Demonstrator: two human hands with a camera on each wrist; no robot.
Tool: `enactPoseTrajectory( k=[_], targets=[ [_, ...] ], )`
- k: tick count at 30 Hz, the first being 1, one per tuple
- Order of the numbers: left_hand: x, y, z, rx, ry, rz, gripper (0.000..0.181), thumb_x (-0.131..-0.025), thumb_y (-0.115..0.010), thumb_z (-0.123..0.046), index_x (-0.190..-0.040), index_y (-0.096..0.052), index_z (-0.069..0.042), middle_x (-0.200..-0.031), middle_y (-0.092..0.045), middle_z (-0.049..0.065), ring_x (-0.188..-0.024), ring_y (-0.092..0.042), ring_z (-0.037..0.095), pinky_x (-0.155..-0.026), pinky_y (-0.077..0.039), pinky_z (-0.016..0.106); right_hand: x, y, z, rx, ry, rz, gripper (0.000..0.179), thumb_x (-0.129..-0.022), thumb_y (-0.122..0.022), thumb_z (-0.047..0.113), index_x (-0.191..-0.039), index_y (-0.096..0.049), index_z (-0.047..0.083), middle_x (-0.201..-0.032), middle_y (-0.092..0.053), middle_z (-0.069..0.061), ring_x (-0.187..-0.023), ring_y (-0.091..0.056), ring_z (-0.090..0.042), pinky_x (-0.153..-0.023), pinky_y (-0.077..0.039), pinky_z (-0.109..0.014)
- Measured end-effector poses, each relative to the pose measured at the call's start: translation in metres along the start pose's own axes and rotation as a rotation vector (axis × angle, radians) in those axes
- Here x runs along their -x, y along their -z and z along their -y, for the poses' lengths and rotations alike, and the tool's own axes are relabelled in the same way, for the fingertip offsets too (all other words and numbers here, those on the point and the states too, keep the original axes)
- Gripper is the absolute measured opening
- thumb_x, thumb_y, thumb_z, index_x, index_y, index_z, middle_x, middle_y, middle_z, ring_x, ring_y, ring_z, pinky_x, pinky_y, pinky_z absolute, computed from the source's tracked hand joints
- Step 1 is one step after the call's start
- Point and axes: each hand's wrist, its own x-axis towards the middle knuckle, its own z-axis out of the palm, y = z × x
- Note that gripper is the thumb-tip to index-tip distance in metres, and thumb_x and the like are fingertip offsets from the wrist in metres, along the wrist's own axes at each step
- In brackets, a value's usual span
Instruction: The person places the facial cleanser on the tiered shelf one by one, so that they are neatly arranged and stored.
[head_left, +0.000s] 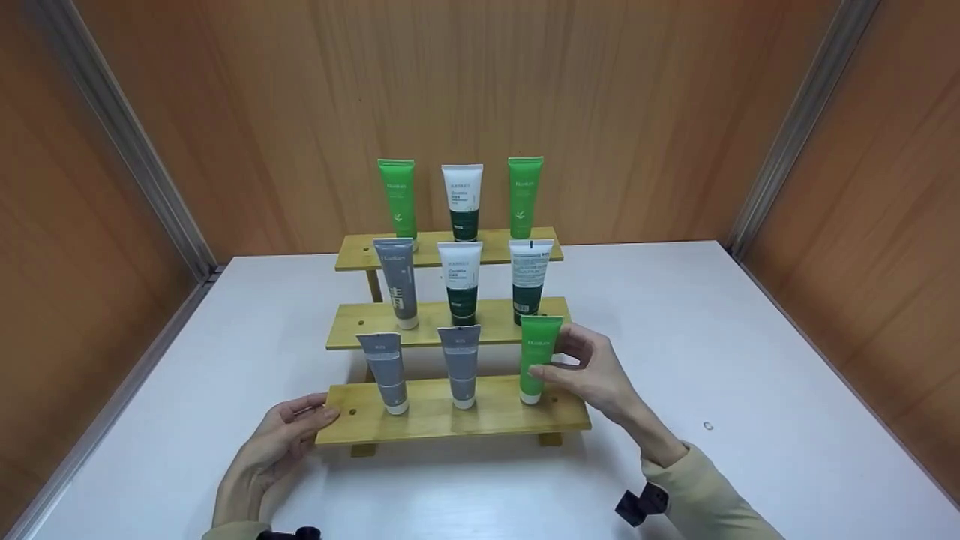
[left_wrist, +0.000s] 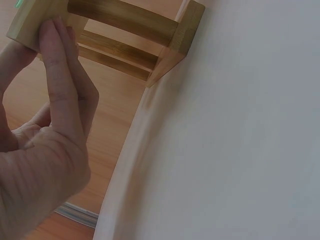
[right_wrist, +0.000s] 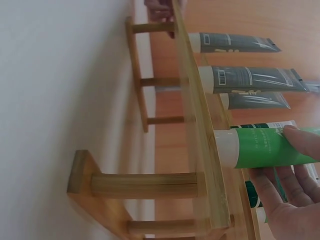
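A three-step wooden display rack [head_left: 480, 431] stands on the white table with squeeze tubes upright on their caps. My left hand [head_left: 281, 435] pinches the left end of its lowest shelf between thumb and fingers; the left wrist view shows those fingers [left_wrist: 56, 65] under the board. At the right end of that shelf, my right hand [head_left: 596, 371] holds a green tube [head_left: 538, 352] between thumb and fingers. In the right wrist view the white cap [right_wrist: 226, 148] of this tube is right at the shelf surface. Two grey tubes, one left [head_left: 385, 371] and one central [head_left: 460, 366], share the shelf.
The middle shelf bears a grey tube [head_left: 397, 281] and two white-and-dark-green tubes [head_left: 460, 274]. On the top shelf, a white-and-dark-green tube [head_left: 463, 199] stands between two green ones [head_left: 398, 195]. Wooden panels [head_left: 480, 90] enclose the back and sides. A small ring-like bit [head_left: 708, 425] lies at right.
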Motion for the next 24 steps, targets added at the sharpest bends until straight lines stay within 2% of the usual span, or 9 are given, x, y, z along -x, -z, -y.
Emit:
enactPoseTrajectory(
  k=[11, 18, 24],
  targets=[
    [-0.0007, 0.0002, 0.0003, 0.017, 0.008, -0.002, 0.055, -0.095, -0.069, -0.013, -0.142, -0.047, 0.005, -0.105, -0.074, -0.004, -0.096, -0.072, 0.007, -0.089, -0.06, 0.019, -0.0003, -0.0024, -0.001, 0.01, 0.006, 0.025, 0.051, -0.085, -0.08, 0.011, -0.13, -0.059, -0.001, -0.127, -0.064, -0.021, -0.118, -0.065, -0.03, -0.104, -0.056, -0.05],
    [-0.0005, -0.0001, 0.0003, 0.009, 0.007, 0.001, 0.058, -0.095, -0.069, -0.013, -0.144, -0.043, 0.007, -0.105, -0.073, -0.004, -0.096, -0.072, 0.007, -0.088, -0.06, 0.019, -0.0002, -0.0026, -0.0025, 0.013, 0.007, 0.033, 0.053, -0.085, -0.08, 0.011, -0.131, -0.057, -0.001, -0.129, -0.063, -0.021, -0.12, -0.064, -0.032, -0.106, -0.055, -0.05],
    [-0.0007, -0.0037, 0.0008, -0.023, 0.007, -0.051, 0.069, -0.095, -0.069, -0.015, -0.148, -0.033, 0.011, -0.11, -0.069, -0.001, -0.097, -0.071, 0.007, -0.09, -0.059, 0.019, -0.0003, -0.0022, -0.0035, -0.013, 0.028, 0.045, 0.054, -0.085, -0.08, 0.009, -0.133, -0.057, -0.001, -0.128, -0.062, -0.02, -0.117, -0.064, -0.026, -0.103, -0.057, -0.045]
  ],
)
